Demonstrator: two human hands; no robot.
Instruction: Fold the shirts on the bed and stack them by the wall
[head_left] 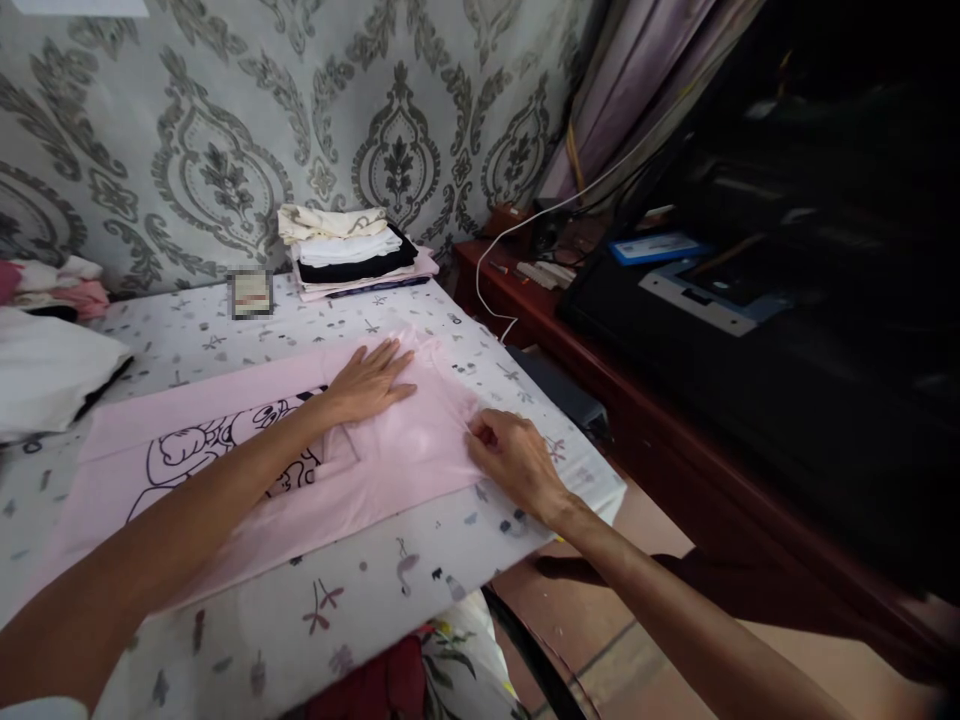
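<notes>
A pink T-shirt (405, 440) with a black cartoon line drawing lies spread lengthwise on the table, its sides folded in. My left hand (371, 383) rests flat on the shirt near its right end, fingers spread. At that end's edge, my right hand (514, 455) has its fingers closed on the pink fabric. My left forearm crosses over the drawing and hides part of it.
A stack of folded clothes (349, 250) stands by the wall, with a small blurred item (250, 294) to its left. White clothing (52, 370) lies at the far left. On the right are a dark red desk (540, 310), a white cable (480, 265) and a large black screen (825, 250).
</notes>
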